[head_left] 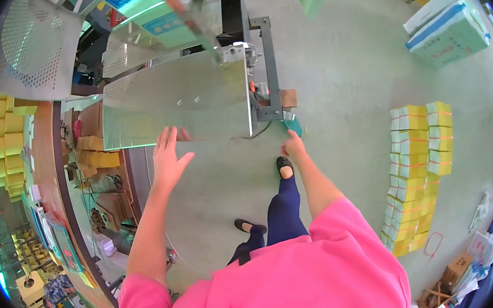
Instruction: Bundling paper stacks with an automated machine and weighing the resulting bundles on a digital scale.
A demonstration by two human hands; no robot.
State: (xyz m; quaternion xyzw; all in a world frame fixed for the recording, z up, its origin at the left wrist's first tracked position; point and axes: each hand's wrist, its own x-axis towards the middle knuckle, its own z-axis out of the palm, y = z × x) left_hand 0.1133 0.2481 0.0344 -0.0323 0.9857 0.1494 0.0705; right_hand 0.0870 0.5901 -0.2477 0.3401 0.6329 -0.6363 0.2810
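My left hand (pixel 169 161) is raised with its fingers spread and the thumb apart, holding nothing. Its fingertips reach the near edge of a shiny metal sheet (pixel 180 96) on a machine; whether they touch it I cannot tell. A blurred reflection shows beside them in the metal. My right hand (pixel 294 148) is extended forward with its fingers curled closed. Just beyond its fingertips shows a small teal object (pixel 293 124), by the corner of the machine's dark metal frame (pixel 272 66). Whether the fingers grip this object is unclear.
Perforated metal guards (pixel 30 41) and clear panels stand at the machine's upper left. Yellow-and-white bundles (pixel 410 171) are stacked on the floor at right; a wrapped white-and-green package (pixel 448 34) lies farther off. A long table (pixel 56 164) runs along the left, with cluttered shelves beneath.
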